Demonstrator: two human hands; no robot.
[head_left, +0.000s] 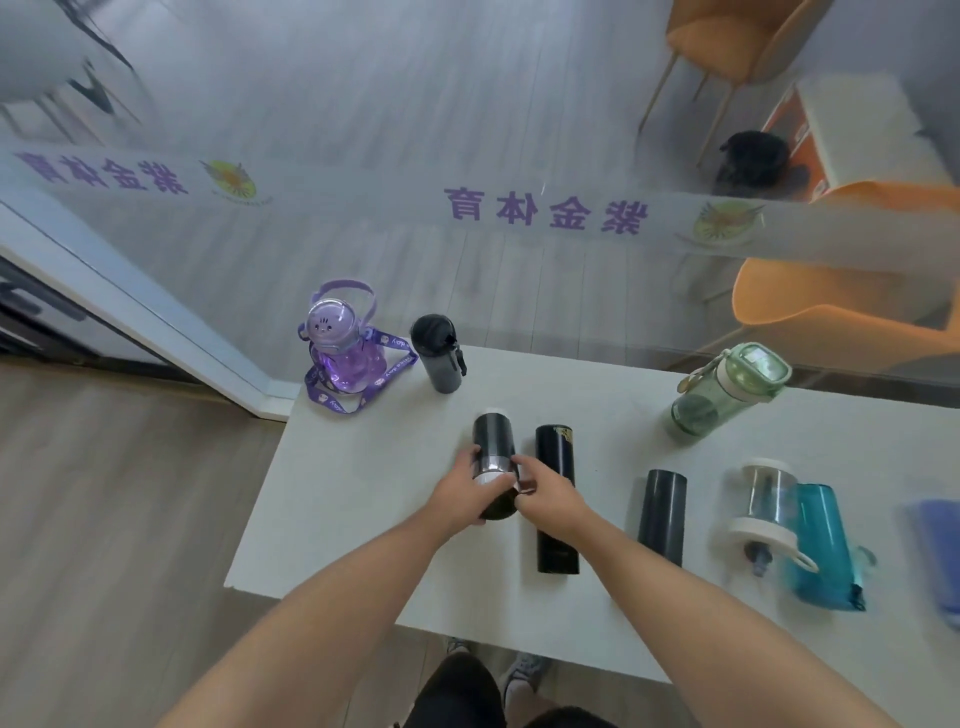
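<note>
A dark bottle (492, 439) with a silver band lies on the white table (363, 467), its near end toward me. My left hand (460, 493) grips it from the left around the band and near end. From the right, my right hand (548, 493) pinches the bottle at the band with curled fingers. The bottle's near cap is mostly hidden between the two hands.
A tall black flask (557, 499) lies just right of my hands, then a grey tumbler (664, 517), a clear bottle (763, 512) and a teal bottle (823, 545). A purple bottle (343, 348), a black bottle (439, 353) and a green bottle (727, 389) stand farther back by the glass wall.
</note>
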